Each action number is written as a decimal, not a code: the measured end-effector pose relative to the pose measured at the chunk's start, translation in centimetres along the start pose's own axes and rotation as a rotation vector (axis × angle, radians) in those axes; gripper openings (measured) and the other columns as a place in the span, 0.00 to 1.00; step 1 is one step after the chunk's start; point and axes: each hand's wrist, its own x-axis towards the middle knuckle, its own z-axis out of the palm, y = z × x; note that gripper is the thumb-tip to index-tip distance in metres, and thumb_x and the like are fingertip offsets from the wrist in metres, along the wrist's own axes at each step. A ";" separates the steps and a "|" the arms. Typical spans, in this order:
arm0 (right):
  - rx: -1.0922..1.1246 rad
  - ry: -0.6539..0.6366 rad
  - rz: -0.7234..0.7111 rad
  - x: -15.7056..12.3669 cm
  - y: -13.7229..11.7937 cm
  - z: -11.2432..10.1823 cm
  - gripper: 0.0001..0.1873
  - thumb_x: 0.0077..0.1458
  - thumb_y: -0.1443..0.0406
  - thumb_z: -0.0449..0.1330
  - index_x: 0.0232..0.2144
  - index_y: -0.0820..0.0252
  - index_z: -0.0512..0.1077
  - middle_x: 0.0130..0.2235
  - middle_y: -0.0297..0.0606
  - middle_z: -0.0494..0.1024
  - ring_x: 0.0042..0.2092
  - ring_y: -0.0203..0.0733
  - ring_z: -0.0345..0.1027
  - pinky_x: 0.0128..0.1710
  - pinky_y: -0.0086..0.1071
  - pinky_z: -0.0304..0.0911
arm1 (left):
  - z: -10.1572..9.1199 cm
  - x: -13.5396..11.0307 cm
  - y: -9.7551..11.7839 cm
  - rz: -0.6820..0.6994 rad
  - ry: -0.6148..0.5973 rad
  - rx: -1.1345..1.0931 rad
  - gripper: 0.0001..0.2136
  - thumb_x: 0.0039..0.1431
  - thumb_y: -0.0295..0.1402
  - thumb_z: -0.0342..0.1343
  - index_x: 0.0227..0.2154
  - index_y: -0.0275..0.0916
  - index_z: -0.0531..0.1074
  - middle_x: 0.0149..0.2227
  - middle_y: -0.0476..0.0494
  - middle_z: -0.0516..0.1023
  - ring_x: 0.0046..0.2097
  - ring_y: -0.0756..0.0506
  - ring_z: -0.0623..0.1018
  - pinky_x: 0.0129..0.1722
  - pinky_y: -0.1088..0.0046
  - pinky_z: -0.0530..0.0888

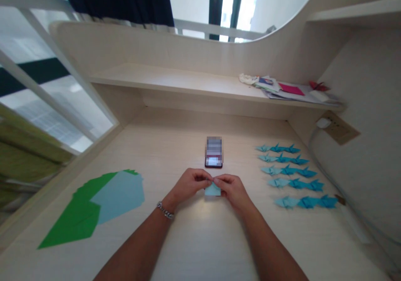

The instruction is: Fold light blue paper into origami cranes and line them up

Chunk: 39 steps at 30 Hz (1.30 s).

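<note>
Near the middle of the desk (206,239), a small folded piece of light blue paper (213,190) is pinched at its top edge between both hands. My left hand (193,182) grips its upper left side, thumb and fingertips pressed together. On the upper right side, my right hand (231,188) does the same, its fingertips meeting those of the left. A silver chain bracelet (165,210) circles my left wrist. Just beyond the hands lies a phone (214,152) with its screen lit and partly blurred out. The fingers cover the paper's top edge.
Rows of folded blue paper cranes (288,171) stand at the right. Green sheets (78,218) and light blue sheets (122,197) are fanned out at the left. A shelf (163,78) spans the back, holding papers (291,89). A cable (332,178) runs down the right wall from a socket.
</note>
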 end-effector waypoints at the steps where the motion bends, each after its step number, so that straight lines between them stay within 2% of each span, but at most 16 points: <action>1: -0.020 0.003 -0.008 0.1 0.2 -0.1 0.17 0.37 0.56 0.69 0.28 0.63 0.78 0.28 0.39 0.78 0.28 0.38 0.69 0.28 0.31 0.65 | 0.1 0.0 -0.1 0.000 0.012 0.001 0.07 0.48 0.32 0.60 0.30 0.35 0.78 0.30 0.43 0.79 0.31 0.48 0.75 0.33 0.73 0.70; 5: -0.092 -0.003 -0.045 0.3 0.6 -0.5 0.17 0.37 0.57 0.69 0.29 0.64 0.78 0.28 0.40 0.78 0.27 0.37 0.68 0.27 0.31 0.64 | 0.1 0.2 -0.6 -0.019 0.049 -0.041 0.08 0.45 0.33 0.62 0.29 0.34 0.77 0.28 0.43 0.78 0.30 0.48 0.75 0.31 0.74 0.71; 15: -0.174 -0.009 -0.082 0.4 0.5 -0.8 0.17 0.38 0.57 0.67 0.30 0.63 0.78 0.27 0.38 0.78 0.26 0.37 0.68 0.26 0.30 0.63 | 0.0 0.1 -0.3 -0.081 0.024 -0.105 0.08 0.47 0.30 0.59 0.31 0.34 0.78 0.28 0.43 0.79 0.29 0.48 0.76 0.33 0.71 0.73; 21: -0.176 0.041 -0.081 0.4 0.5 -0.6 0.17 0.38 0.58 0.67 0.31 0.63 0.78 0.28 0.40 0.79 0.26 0.38 0.68 0.26 0.31 0.64 | 0.5 0.3 -0.2 -0.116 0.092 -0.181 0.08 0.50 0.30 0.57 0.32 0.34 0.77 0.29 0.44 0.79 0.30 0.48 0.76 0.33 0.71 0.74; 26: -0.239 0.064 -0.150 0.3 0.5 -0.2 0.16 0.41 0.57 0.65 0.31 0.63 0.78 0.29 0.41 0.79 0.27 0.39 0.69 0.26 0.31 0.64 | 0.9 0.2 -0.4 -0.077 0.112 -0.191 0.12 0.49 0.33 0.60 0.37 0.34 0.75 0.31 0.43 0.78 0.32 0.48 0.76 0.35 0.71 0.74; 31: -0.311 0.072 -0.210 0.1 0.4 0.1 0.13 0.44 0.59 0.64 0.31 0.61 0.79 0.28 0.41 0.79 0.27 0.39 0.69 0.27 0.31 0.62 | 1.1 0.2 -0.8 -0.055 0.150 -0.157 0.12 0.46 0.33 0.63 0.34 0.33 0.75 0.30 0.43 0.78 0.32 0.48 0.76 0.35 0.72 0.73; 39: -0.272 0.064 -0.205 0.0 0.5 0.2 0.12 0.43 0.59 0.65 0.29 0.62 0.78 0.27 0.41 0.79 0.26 0.39 0.69 0.27 0.31 0.63 | 0.8 0.2 -1.0 -0.034 0.146 -0.157 0.10 0.47 0.33 0.63 0.32 0.34 0.75 0.30 0.43 0.79 0.32 0.48 0.77 0.35 0.71 0.73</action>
